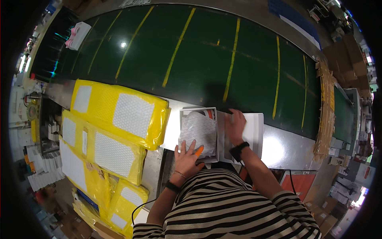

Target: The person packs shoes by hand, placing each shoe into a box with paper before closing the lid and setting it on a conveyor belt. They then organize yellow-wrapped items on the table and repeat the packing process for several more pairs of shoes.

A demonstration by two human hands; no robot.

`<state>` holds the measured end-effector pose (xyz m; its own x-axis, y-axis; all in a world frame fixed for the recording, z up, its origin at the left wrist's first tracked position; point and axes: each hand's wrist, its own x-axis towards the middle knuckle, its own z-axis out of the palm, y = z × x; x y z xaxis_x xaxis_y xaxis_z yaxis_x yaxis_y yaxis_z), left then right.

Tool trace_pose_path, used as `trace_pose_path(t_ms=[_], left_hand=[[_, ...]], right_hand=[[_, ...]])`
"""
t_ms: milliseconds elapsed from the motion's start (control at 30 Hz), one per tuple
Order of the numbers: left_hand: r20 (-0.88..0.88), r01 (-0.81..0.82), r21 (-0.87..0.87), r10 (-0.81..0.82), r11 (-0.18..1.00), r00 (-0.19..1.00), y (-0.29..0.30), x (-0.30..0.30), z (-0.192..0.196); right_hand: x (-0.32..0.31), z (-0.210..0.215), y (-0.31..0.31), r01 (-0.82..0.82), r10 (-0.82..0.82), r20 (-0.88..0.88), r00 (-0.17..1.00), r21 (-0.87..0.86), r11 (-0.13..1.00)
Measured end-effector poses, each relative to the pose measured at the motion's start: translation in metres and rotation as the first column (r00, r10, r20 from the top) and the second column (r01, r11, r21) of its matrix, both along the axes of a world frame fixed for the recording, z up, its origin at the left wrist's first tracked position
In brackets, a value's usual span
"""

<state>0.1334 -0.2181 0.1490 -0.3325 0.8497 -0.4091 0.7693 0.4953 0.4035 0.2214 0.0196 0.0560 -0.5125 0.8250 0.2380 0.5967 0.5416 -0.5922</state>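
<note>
An open white box [215, 131] stands on the metal table edge in front of me. Inside it lies an item in a translucent plastic bag [195, 133], with a bit of orange-red showing at its upper right. My left hand [187, 160], with an orange finger cover on one finger, rests with spread fingers on the bag's near edge. The box's open lid [251, 133] spreads to the right. My right hand [235, 126] lies over the part between box and lid, fingers reaching forward; its fingertips are partly hard to make out.
Yellow bags with white padded sheets [119, 115] lie stacked at the left. Beyond the table runs a green conveyor belt [199, 55] with yellow stripes. A white box with pink items [78, 36] sits at its far left. Brown cardboard [325, 111] covers an edge at right.
</note>
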Motion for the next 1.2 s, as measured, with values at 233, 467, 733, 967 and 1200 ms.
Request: trace_pose_path(t_ms=[233,467,733,967,1200], left_hand=[[-0.212,-0.022,0.207,0.066,0.978,0.975,0.033,-0.007,-0.019],[-0.173,-0.115,0.144,0.139,0.983,0.975,0.055,0.003,-0.057],[0.992,-0.845,-0.121,0.089,0.521,-0.087,0.078,0.002,0.023],[0.875,-0.956,-0.041,0.472,0.292,0.107,-0.043,-0.053,-0.018],[0.734,-0.849,0.138,0.522,0.51,0.433,-0.003,-0.038,-0.09]], right_hand=[[0.119,-0.026,-0.028,0.168,0.142,0.454,0.88,-0.576,0.8],[0.16,0.104,0.026,-0.447,-0.361,-0.475,0.802,-0.879,0.165],[0.125,0.095,0.009,-0.783,-0.396,-0.676,0.621,-0.544,-0.3],[0.018,0.101,-0.063,-0.571,0.229,-0.593,0.772,-0.805,-0.161],[0.037,0.068,-0.048,-0.187,0.405,0.039,0.913,-0.844,0.502]])
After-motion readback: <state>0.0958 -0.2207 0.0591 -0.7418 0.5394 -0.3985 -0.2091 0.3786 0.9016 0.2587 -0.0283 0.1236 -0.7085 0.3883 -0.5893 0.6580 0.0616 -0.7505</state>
